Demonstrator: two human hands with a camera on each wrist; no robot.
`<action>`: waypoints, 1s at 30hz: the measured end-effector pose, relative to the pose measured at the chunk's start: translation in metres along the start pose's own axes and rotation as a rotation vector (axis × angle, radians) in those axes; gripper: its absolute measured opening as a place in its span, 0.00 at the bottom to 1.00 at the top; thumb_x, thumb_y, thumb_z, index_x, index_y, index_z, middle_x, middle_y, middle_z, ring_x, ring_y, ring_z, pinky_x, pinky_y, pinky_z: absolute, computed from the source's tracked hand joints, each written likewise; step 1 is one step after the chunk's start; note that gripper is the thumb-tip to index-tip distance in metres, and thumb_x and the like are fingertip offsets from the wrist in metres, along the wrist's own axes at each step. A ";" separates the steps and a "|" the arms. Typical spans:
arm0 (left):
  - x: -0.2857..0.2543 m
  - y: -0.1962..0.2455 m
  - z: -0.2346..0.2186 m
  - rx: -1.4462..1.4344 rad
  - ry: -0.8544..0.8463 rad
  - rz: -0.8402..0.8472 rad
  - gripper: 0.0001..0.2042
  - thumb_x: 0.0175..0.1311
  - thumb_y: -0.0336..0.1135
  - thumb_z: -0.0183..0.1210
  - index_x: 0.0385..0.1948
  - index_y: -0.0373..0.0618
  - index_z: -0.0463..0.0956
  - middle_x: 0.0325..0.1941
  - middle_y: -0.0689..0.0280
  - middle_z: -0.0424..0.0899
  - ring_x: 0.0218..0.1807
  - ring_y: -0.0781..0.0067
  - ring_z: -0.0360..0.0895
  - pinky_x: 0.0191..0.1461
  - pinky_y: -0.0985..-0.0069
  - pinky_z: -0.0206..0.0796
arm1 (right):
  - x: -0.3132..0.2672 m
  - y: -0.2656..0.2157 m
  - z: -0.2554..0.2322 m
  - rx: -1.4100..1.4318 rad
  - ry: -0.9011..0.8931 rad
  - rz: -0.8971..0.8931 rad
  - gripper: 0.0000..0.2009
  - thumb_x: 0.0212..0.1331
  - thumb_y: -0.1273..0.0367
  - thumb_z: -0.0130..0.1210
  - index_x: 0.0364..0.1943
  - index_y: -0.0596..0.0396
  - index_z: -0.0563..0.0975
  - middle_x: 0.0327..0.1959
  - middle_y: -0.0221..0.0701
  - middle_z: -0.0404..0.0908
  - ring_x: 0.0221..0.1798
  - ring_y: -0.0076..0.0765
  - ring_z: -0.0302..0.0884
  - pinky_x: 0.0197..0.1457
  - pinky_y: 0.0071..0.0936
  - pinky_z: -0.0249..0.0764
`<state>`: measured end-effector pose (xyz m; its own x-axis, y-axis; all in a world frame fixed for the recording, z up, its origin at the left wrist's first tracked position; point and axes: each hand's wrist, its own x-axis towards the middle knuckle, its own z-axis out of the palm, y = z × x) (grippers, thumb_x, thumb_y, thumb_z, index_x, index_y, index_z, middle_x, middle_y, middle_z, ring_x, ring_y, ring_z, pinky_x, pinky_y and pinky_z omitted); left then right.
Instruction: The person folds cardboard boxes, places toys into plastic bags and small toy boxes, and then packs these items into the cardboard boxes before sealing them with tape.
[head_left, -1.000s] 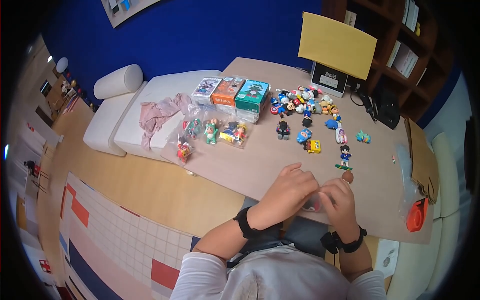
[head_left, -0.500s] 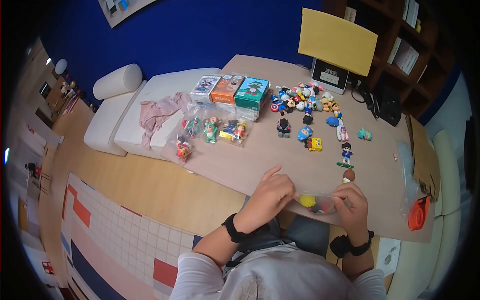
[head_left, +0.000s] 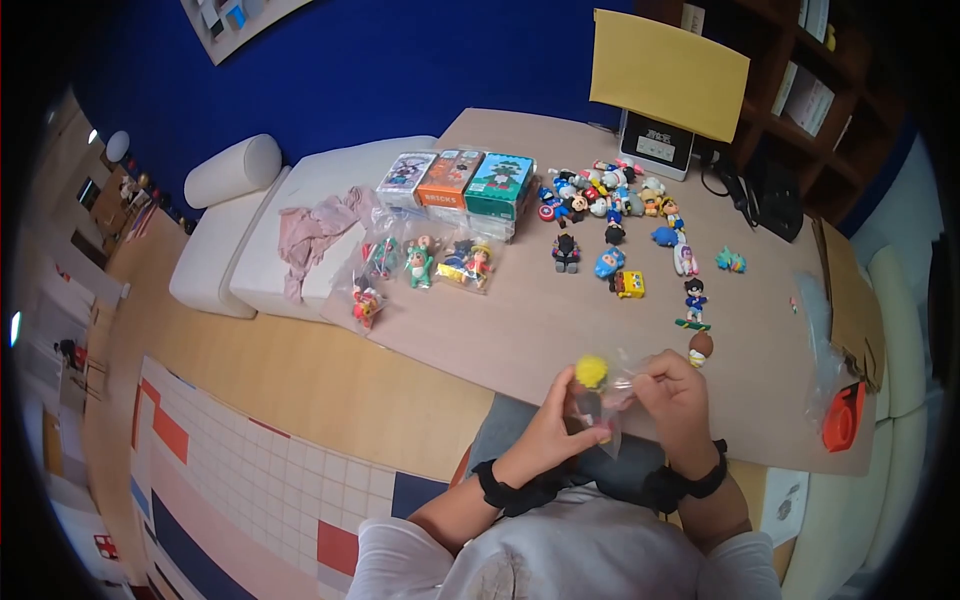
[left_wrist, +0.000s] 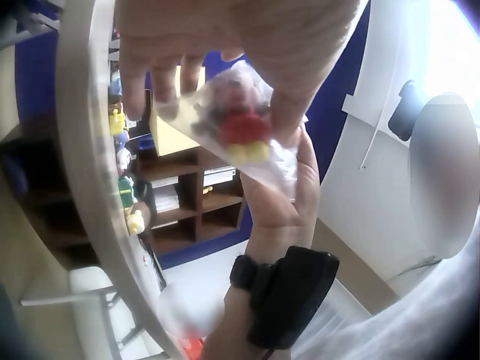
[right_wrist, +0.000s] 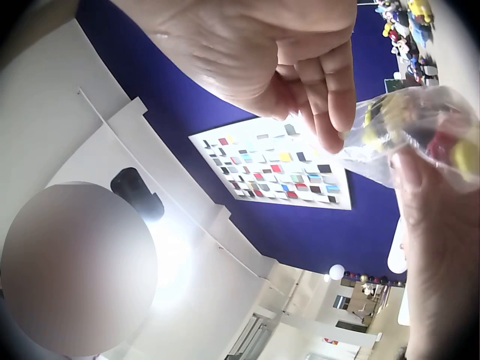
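Note:
A clear plastic bag (head_left: 612,392) is held up over the table's near edge, with a yellow-topped, red-and-yellow figure (left_wrist: 246,136) inside it. My left hand (head_left: 545,435) grips the bag and figure between thumb and fingers. Thumb and fingers of my right hand (head_left: 678,402) pinch the bag's other side; the right wrist view shows this hand (right_wrist: 262,60) at the bag's gathered end. Just beyond the right hand lies a brown-headed figure (head_left: 700,348), and past it a dark-haired figure on a green board (head_left: 694,300).
Many small figures (head_left: 610,195) are heaped at the table's back. Bagged figures (head_left: 420,262) and brick boxes (head_left: 452,180) lie to the left. On the right are an orange-red tape dispenser (head_left: 845,418), cardboard (head_left: 848,300) and plastic wrap. A screen device (head_left: 655,145) stands behind.
The bag was stretched flat between both hands; it is now turned upright and lifted. My left hand has moved to grip around the figure, and the right hand has come nearer to it.

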<state>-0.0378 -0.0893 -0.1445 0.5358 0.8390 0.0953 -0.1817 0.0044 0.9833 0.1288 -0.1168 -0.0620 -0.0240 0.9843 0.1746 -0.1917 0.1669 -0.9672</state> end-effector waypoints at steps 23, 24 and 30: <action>0.037 -0.018 -0.190 1.402 0.751 0.372 0.29 0.56 0.32 0.56 0.60 0.37 0.55 0.66 0.48 0.54 0.66 0.47 0.52 0.67 0.54 0.43 | -0.114 -0.007 -0.207 -1.619 1.087 0.068 0.18 0.50 0.72 0.58 0.46 0.59 0.73 0.43 0.38 0.76 0.52 0.40 0.71 0.53 0.32 0.67; 0.033 -0.015 -0.182 1.469 0.747 0.416 0.29 0.57 0.32 0.55 0.60 0.37 0.54 0.67 0.49 0.53 0.66 0.46 0.52 0.68 0.54 0.42 | -0.119 -0.010 -0.216 -1.684 1.116 0.115 0.18 0.48 0.72 0.59 0.45 0.59 0.73 0.43 0.40 0.76 0.52 0.43 0.69 0.54 0.34 0.66; 0.011 0.007 -0.124 1.366 0.681 0.420 0.25 0.59 0.31 0.52 0.58 0.37 0.55 0.66 0.50 0.54 0.66 0.47 0.52 0.67 0.55 0.43 | -0.145 -0.002 -0.268 -2.117 1.177 0.401 0.13 0.43 0.71 0.60 0.36 0.58 0.76 0.39 0.40 0.76 0.51 0.46 0.67 0.52 0.37 0.64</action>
<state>-0.1351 -0.0125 -0.1556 0.1171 0.7326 0.6705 0.8340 -0.4391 0.3342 0.3956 -0.2444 -0.1346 0.6511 0.4630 0.6014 0.4902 -0.8615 0.1324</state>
